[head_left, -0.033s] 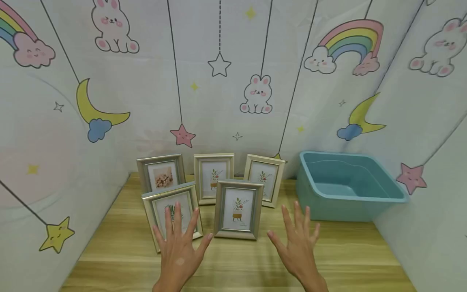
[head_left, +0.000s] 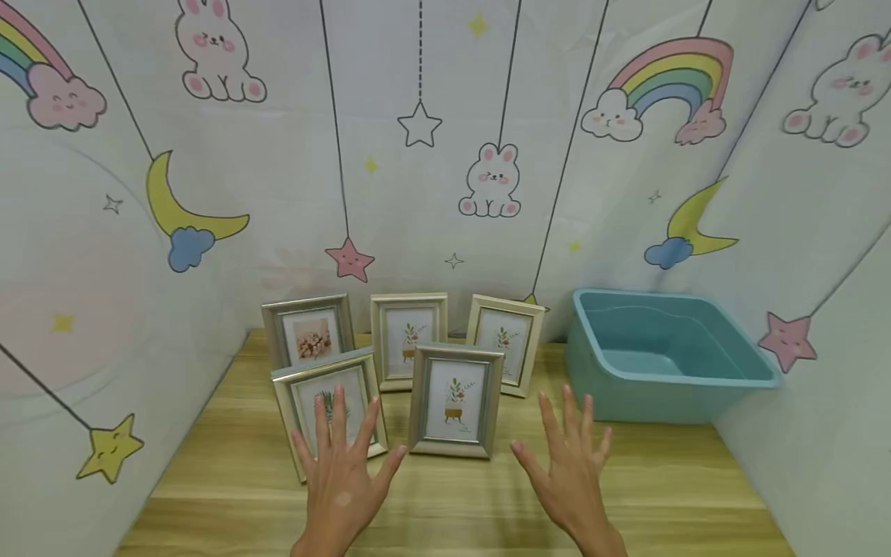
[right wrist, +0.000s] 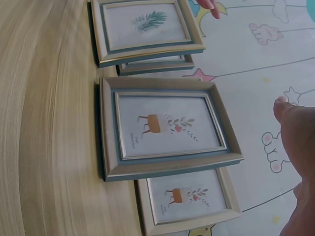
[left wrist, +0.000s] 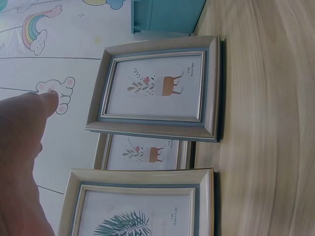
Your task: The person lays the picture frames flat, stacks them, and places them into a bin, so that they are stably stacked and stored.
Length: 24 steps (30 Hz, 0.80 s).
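Observation:
Both hands hang over the table with fingers spread and hold nothing. My left hand (head_left: pixel 343 480) overlaps the lower part of the front left picture frame (head_left: pixel 284 422), which carries a green palm-leaf print. To the right, my right hand (head_left: pixel 571 480) is nearest the front middle picture frame (head_left: pixel 418 402), whose print shows a potted plant on a stand. Behind these stand a grey-gold picture frame with a flower print (head_left: pixel 313 338), a cream frame (head_left: pixel 409 329) and another cream frame tilted slightly (head_left: pixel 504 340). In the left wrist view the thumb (left wrist: pixel 29 113) is apart from the frames.
A blue plastic tub (head_left: pixel 668 379) stands at the back right with its inside bare. The wood-grain table (head_left: pixel 445 510) is bordered by white cloth walls (head_left: pixel 292 178) printed with rabbits, moons, stars and rainbows.

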### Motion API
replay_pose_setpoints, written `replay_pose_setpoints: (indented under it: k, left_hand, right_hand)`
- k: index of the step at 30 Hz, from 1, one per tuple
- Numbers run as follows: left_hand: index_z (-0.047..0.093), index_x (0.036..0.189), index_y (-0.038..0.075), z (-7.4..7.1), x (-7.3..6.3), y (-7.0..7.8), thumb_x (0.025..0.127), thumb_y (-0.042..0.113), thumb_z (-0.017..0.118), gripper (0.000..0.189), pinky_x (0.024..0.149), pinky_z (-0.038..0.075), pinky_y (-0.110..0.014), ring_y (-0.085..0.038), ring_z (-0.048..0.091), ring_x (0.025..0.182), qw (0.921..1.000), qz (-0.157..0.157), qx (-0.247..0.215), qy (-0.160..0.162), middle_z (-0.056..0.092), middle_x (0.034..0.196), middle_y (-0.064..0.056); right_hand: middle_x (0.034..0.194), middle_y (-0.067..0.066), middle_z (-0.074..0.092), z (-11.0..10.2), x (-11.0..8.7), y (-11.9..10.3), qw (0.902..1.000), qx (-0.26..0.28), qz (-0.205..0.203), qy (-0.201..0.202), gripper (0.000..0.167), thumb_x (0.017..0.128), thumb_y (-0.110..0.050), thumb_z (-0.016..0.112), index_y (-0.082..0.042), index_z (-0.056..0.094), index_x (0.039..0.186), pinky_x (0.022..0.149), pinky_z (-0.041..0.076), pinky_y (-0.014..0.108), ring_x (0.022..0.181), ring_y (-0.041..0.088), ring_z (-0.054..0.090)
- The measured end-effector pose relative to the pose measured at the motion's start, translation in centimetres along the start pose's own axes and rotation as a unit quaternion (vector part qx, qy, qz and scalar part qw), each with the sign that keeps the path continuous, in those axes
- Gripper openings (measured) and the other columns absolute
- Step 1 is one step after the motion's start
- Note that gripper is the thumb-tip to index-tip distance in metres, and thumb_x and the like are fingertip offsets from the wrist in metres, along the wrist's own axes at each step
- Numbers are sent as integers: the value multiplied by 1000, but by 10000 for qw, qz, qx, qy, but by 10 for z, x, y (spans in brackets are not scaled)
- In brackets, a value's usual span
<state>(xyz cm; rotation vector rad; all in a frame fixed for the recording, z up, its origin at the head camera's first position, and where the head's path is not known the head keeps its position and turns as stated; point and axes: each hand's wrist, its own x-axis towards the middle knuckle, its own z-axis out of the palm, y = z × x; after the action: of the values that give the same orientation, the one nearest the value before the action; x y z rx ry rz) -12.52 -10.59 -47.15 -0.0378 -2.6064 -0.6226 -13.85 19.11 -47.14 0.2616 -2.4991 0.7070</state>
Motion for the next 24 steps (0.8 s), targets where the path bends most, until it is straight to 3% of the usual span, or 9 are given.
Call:
replay_pose_setpoints:
  k: [10,17,21,24]
  left_hand:
    - [41,153,24,5,-5,0,86,53,69,78,110,14,-77,-45,5,153,9996,141,-226,113,17,165,-23]
    - [39,154,20,7,-3,7,92,50,65,74,111,23,-72,-49,14,150,9973,-24,-715,-155,15,166,-21]
    - [32,158,23,7,-1,10,96,49,60,72,111,26,-72,-48,16,150,9893,-349,-1290,-591,15,167,-19]
    - [28,159,25,8,-1,12,99,46,57,69,107,30,-74,-47,19,149,9730,-747,-1977,-925,19,165,-18]
  right_hand:
    - [169,11,9,5,-2,3,9996,215,150,-144,77,93,-42,65,-24,29,159,107,2,83,155,38,-6]
    - [166,21,16,13,6,10,9970,670,316,-218,81,91,-32,70,-21,28,159,106,11,83,152,48,5]
    - [164,23,21,18,9,13,9916,1171,438,-339,83,91,-28,72,-20,26,159,106,18,81,148,52,16]
    - [163,23,23,22,10,16,9856,1498,556,-544,85,91,-27,72,-20,22,160,109,20,77,147,53,19]
